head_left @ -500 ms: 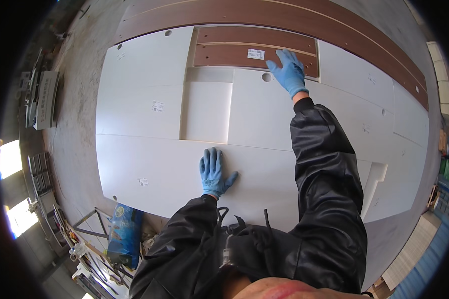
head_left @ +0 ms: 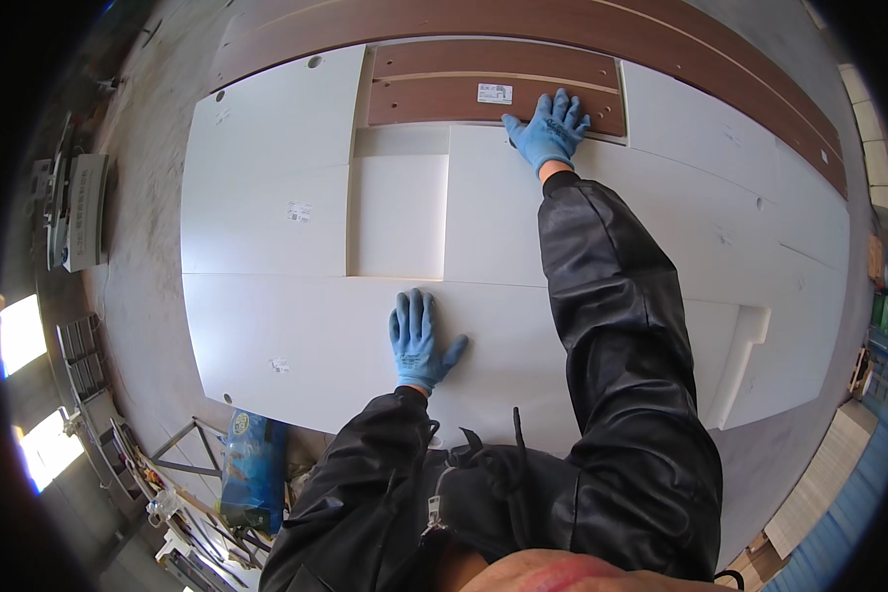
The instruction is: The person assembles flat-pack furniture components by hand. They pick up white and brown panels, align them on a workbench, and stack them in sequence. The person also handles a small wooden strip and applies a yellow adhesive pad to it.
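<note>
Two short brown boards [head_left: 434,97] sit inset along the far edge of the white panels [head_left: 252,232]; a rectangular recess [head_left: 397,217] nearer the middle is unfilled. The right hand [head_left: 548,130] splays over the nearer board, the left hand [head_left: 416,340] flat by the near edge (neither grips anything).

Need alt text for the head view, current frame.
A person's blue-gloved right hand is spread over the near edge of short brown boards; the left hand, also gloved, is palm-down over white panels. Longer brown boards lie beyond.
</note>
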A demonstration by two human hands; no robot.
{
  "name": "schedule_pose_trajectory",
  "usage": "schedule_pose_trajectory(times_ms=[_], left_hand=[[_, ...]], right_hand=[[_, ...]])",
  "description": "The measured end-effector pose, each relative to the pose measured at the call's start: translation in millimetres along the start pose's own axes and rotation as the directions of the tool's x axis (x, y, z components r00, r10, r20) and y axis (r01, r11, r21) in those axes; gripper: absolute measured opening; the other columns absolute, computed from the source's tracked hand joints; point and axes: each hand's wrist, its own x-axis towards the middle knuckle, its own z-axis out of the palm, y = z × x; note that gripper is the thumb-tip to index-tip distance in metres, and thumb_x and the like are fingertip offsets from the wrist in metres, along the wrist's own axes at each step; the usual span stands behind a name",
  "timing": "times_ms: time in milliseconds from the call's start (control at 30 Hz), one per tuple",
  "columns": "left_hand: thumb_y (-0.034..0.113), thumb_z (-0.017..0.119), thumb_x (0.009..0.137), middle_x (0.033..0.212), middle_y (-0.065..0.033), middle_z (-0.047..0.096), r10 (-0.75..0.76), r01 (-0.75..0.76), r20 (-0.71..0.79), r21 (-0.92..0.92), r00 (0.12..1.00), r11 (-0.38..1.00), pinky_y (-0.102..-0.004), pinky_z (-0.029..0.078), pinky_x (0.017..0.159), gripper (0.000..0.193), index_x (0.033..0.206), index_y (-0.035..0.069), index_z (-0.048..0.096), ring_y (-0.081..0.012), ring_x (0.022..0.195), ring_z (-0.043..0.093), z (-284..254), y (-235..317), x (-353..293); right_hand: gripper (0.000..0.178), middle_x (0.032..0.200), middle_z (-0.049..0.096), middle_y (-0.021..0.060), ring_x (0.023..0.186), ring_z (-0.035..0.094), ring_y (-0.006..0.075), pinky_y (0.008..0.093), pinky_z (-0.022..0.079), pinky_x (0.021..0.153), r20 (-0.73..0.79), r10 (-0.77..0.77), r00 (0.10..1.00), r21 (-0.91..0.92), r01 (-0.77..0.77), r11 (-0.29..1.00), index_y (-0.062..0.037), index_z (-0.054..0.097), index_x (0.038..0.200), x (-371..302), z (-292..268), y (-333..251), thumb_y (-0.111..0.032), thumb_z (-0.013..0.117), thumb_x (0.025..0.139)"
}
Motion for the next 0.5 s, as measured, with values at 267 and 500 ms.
schedule_pose_trajectory(times_ms=[267, 500], left_hand=[[0.055, 0.069, 0.083, 0.163, -0.0228, 0.022, 0.015, -0.015, -0.028, -0.024, 0.999, 1.000, -0.0553, 0.016, 0.119, 0.102, 0.156, 0.001, 0.024, -0.0419, 0.152, 0.017, 0.6, 0.6, 0.9], [0.057, 0.069, 0.082, 0.160, -0.0243, 0.027, 0.004, -0.004, -0.008, 0.014, 1.000, 1.000, -0.0559, 0.019, 0.118, 0.102, 0.155, 0.001, 0.026, -0.0428, 0.150, 0.021, 0.9, -0.4, -1.3]], right_hand=[[0.092, 0.165, 0.020, 0.0165, 0.153, 0.009, 0.0389, 0.0595, 0.003, 0.120, 0.045, 0.065, 0.997, -0.021, -0.064, 0.998, -0.0084, 0.038, 0.152, 3.2, -8.0, -10.5, -0.067, 0.059, 0.084], [0.085, 0.163, 0.023, 0.0188, 0.152, 0.014, 0.0392, 0.0592, 0.009, 0.120, -0.048, 0.015, 0.999, 0.041, -0.013, 0.999, -0.0092, 0.043, 0.148, -2.6, -3.7, -5.0, -0.064, 0.061, 0.084]])
